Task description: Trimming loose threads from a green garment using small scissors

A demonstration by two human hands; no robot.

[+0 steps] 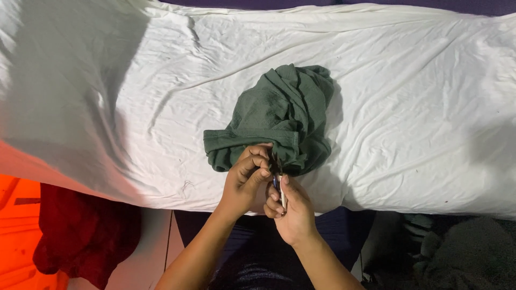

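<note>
Both forearms angled inward, left hand [244, 180] fingers curled, right hand [290, 207] fingers closed, hands touching

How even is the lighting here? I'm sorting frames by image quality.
Head view: uneven; a broad shadow darkens the white sheet at upper left, with an orange colour cast at lower left. The green cloth is sharp; the small tool between left hand and right hand is indistinct.

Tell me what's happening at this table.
A person works at a surface covered with a white sheet. The left hand pinches the hem of a crumpled green garment, while the right hand holds a small slim tool against that hem. A dark red cloth lies lower left, beside something orange.
</note>
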